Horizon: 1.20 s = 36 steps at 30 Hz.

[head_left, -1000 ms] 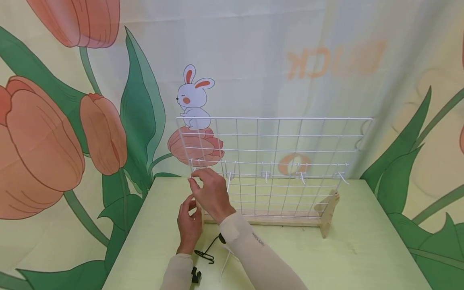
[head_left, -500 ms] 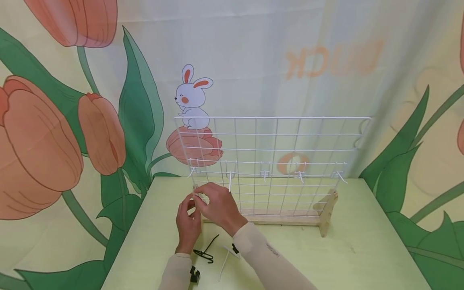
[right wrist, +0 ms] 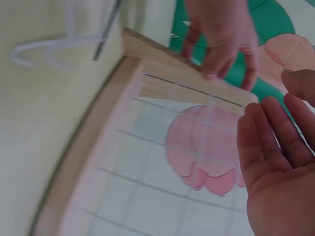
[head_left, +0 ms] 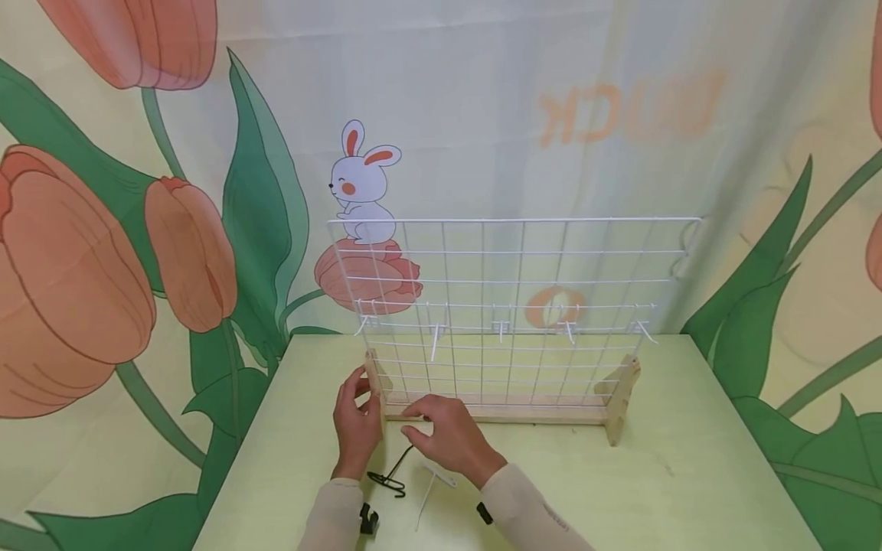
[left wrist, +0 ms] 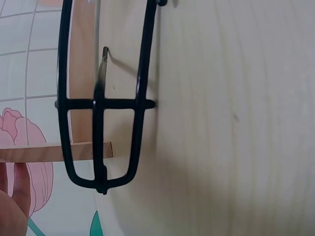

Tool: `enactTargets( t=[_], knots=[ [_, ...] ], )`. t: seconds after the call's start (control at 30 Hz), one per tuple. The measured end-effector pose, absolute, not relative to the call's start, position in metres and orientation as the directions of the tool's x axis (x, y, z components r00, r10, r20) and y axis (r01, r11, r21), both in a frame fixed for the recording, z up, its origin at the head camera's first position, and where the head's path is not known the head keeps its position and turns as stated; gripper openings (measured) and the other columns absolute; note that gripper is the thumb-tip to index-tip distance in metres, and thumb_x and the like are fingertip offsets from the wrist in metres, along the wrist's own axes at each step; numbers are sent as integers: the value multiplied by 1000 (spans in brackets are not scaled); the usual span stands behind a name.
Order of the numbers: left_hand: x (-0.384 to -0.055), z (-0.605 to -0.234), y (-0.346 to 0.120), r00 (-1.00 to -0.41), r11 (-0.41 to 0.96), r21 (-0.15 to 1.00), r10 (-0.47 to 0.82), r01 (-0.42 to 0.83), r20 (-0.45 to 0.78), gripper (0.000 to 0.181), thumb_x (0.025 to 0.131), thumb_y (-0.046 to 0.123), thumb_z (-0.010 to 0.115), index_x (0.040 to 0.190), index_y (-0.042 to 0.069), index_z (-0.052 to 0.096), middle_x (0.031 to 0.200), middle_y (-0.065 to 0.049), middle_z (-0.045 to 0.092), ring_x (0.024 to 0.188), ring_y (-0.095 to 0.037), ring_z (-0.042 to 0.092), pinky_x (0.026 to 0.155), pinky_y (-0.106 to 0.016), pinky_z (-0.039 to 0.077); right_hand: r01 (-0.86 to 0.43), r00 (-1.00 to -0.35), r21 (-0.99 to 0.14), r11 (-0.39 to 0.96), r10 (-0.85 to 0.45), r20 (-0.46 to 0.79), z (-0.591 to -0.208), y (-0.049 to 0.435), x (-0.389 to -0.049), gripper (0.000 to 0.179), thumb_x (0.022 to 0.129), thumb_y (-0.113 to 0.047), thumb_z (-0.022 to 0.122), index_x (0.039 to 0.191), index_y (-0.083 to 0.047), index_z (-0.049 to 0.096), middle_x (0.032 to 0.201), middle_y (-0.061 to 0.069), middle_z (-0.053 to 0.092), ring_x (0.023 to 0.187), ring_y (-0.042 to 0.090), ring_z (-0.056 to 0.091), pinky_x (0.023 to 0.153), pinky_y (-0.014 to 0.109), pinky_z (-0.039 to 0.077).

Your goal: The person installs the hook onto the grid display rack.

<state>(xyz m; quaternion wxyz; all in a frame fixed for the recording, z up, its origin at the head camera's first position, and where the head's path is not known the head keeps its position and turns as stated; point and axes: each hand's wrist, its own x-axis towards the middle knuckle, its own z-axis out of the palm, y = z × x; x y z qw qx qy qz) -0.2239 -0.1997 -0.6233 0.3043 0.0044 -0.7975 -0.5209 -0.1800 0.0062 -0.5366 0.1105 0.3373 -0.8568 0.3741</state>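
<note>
A pale fabric backdrop printed with orange tulips and a white rabbit [head_left: 482, 92] hangs behind a pale yellow-green worktop [head_left: 689, 490]. On the worktop stands a white metal wire grid [head_left: 524, 220], set in a light wooden base [head_left: 537, 415] with one shaped end piece at each side. The person's left hand [head_left: 357, 425] rests at the left wooden end piece [head_left: 376, 383], its fingers loosely bent and touching the outer side. The right hand [head_left: 451, 436] hovers in front of the base's left part, thumb and fingers well parted, with nothing between them. Near both hands, on the worktop, lies a black wire hook with a looped frame [head_left: 388, 484]; just to its right lies a white metal hook with a crossbar [head_left: 441, 476]. Five small white prong hooks [head_left: 435, 342] hang in a row across the grid, spaced apart.
</note>
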Motion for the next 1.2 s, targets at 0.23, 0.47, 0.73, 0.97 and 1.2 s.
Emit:
enactTargets(
  t=[0.23, 0.47, 0.73, 0.97, 1.2],
  knots=[
    [-225, -624, -201, -811, 466, 828, -324, 312, 488, 53, 98, -2, 69, 146, 17, 59, 116, -11, 66, 113, -27, 70, 82, -27, 64, -582, -803, -617, 530, -496, 331, -584, 29, -174, 17, 95, -18, 81, 112, -15, 80, 111, -1, 79, 98, 19, 76, 80, 25, 62],
    [-225, -623, -201, -823, 448, 840, -320, 305, 470, 53, 98, -1, 69, 146, 18, 59, 118, -10, 66, 114, -27, 69, 84, -31, 65, -516, -837, -651, 557, -489, 245, -614, 47, -170, 17, 93, -15, 81, 110, -13, 80, 109, 0, 79, 98, 20, 75, 79, 23, 61],
    [-225, -624, -201, -822, 466, 833, -319, 297, 471, 53, 98, -3, 68, 146, 17, 58, 118, -11, 66, 114, -28, 69, 84, -35, 65, -469, -844, -631, 618, -524, 114, -632, 56, -165, 14, 94, -18, 79, 107, -14, 82, 103, -7, 80, 93, 8, 73, 80, 25, 60],
    [-226, -624, -201, -827, 459, 838, -316, 295, 464, 53, 98, -3, 69, 147, 16, 58, 119, -12, 66, 115, -29, 69, 85, -35, 65, -495, -830, -622, 606, -541, 133, -639, 59, -160, 10, 93, -13, 80, 102, -13, 83, 96, -8, 80, 84, -2, 68, 75, 19, 58],
    [-224, -622, -201, -843, 453, 849, -313, 273, 437, 54, 99, -3, 67, 149, 17, 57, 121, -13, 65, 117, -30, 68, 88, -45, 65, -508, -829, -619, 599, -536, 161, -642, 63, -156, 10, 92, -11, 80, 102, -13, 83, 96, -6, 80, 82, 0, 68, 73, 18, 57]
  ],
)
